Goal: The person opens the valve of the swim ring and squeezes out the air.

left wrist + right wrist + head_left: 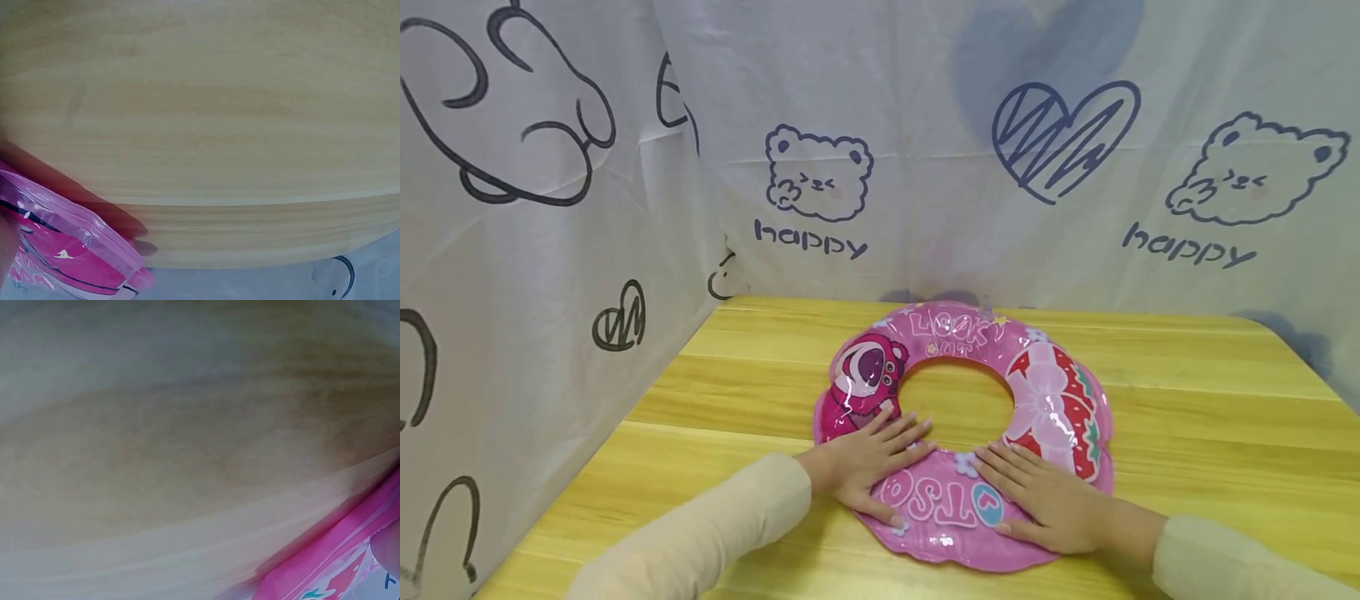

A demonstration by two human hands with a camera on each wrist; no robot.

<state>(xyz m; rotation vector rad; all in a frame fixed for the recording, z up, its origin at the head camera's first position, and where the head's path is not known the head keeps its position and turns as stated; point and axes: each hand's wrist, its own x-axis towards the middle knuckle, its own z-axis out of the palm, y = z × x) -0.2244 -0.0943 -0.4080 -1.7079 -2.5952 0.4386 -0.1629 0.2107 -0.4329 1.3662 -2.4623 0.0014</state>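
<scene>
A pink inflatable swim ring (951, 508) lies on the table in the head view, puffed at the far side and flatter and wrinkled near the person. It bears a bear picture at left, strawberries with a bow at right, and lettering. My left hand (876, 462) rests on its near left part, fingers straight and spread. On the near right part lies my right hand (1052, 500), its fingers extended towards the hole. Only an edge of the ring (75, 250) shows in the left wrist view, and another edge of the ring (331, 556) in the right wrist view.
The wood-grain table (1210, 417) extends around the ring. White cloth (925, 100) with drawn bears, hearts and "happy" hangs behind it and along the left side. A small clear nub (987, 307) stands at the ring's far edge.
</scene>
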